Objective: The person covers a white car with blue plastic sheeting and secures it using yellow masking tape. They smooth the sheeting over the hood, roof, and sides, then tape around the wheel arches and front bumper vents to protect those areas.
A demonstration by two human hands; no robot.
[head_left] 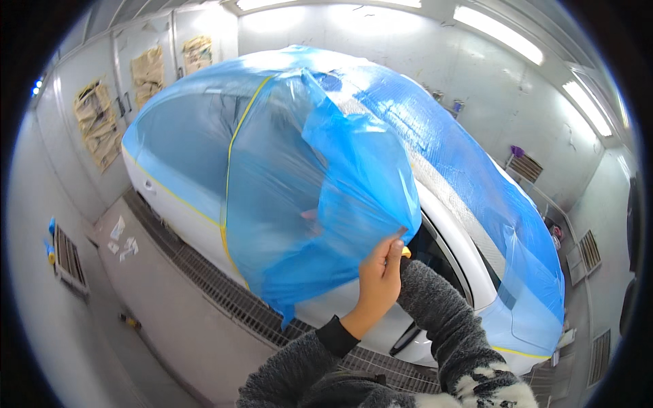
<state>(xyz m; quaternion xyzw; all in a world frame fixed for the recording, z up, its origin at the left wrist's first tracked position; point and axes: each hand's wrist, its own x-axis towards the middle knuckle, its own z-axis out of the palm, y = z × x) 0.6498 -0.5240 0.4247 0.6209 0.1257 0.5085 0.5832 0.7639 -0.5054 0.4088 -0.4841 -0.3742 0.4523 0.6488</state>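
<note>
My left hand (382,273) is closed, its thumb and fingers pinching the gathered edge of a thin blue plastic masking film (367,183). The film hangs in loose folds over the side of a white car (183,197). My right forearm (442,299), in a grey fuzzy sleeve, crosses behind the left hand. My right hand is hidden behind the left hand and the film, so its fingers do not show. A small yellow piece (406,251) shows beside the left thumb. A faint pinkish shape appears through the film; I cannot tell what it is. Yellow masking tape (235,139) runs down the covered side.
More blue film (435,129) covers the roof and the front. Uncovered side glass (435,255) and a door mirror (406,338) are close to my arms. Floor grating (204,268) runs along the car. White scraps (122,238) lie on the floor, left. Pale walls surround the car.
</note>
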